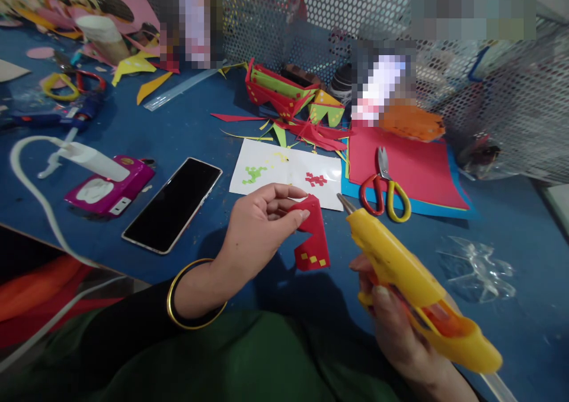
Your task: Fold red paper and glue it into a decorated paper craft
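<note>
A red paper piece [316,245] is held over the blue table [195,144], on the wearer's side of the white sheet [284,175]. Its upper end is pinched between the thumb and fingers of the left hand [262,221]; three yellow squares are seen near its lower end. A yellow glue gun [400,254] is gripped by the curled right hand [398,325]; whether the trigger is pressed cannot be told. The nozzle [345,203] is pointed away from the wearer, near the paper but apart from it.

Caution: if the gun is swung leftward while hot, the left fingers could be burned. Should glue be dripped on the sheet, the loose red bits [315,179] and green bits [253,175] could be stuck together. If the pinch is tightened too far, the notched paper could be creased. The scissors [387,176] could be knocked by a forward reach.
</note>
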Demonstrator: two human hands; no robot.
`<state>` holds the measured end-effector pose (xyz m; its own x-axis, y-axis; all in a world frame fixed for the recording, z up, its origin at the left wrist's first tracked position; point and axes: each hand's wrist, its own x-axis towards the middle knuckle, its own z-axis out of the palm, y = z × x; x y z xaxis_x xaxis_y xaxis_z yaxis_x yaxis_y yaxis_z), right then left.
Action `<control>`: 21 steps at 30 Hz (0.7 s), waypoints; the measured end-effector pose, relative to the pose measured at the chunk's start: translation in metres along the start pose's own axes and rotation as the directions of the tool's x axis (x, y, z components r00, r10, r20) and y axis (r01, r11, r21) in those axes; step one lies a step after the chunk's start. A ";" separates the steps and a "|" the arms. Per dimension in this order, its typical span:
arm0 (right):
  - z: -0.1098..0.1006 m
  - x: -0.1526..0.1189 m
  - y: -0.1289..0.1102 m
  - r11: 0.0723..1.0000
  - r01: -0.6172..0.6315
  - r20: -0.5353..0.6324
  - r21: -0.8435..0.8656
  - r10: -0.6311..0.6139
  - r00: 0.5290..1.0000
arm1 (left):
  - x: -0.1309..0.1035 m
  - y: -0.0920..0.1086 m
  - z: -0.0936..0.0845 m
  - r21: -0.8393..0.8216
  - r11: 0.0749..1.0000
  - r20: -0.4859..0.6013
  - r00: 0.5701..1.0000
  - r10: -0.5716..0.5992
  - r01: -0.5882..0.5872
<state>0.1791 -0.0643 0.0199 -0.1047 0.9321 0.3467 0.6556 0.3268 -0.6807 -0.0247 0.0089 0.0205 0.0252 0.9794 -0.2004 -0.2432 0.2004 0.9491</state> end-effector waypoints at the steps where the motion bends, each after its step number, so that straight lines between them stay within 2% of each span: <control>1: 0.001 0.003 -0.003 1.000 0.031 -0.003 -0.002 -0.031 1.000 | 0.000 0.000 0.000 -0.006 1.000 -0.002 1.000 0.004 -0.004; 3: 0.003 0.009 -0.007 0.997 0.074 0.006 -0.016 -0.074 0.997 | 0.001 0.000 0.000 -0.016 1.000 -0.009 1.000 0.008 -0.008; 14: 0.006 0.014 -0.009 0.996 0.082 0.077 -0.042 -0.078 0.994 | 0.002 0.002 0.001 -0.003 1.000 -0.029 0.999 0.020 -0.020; 21: 0.004 0.014 -0.013 0.993 0.063 0.096 0.103 -0.073 0.993 | 0.001 0.001 0.000 0.014 1.000 -0.015 1.000 0.007 -0.007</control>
<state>0.1666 -0.0549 0.0311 -0.2236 0.9165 0.3316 0.5670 0.3990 -0.7206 -0.0253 0.0103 0.0214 0.0094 0.9803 -0.1972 -0.2293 0.1941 0.9538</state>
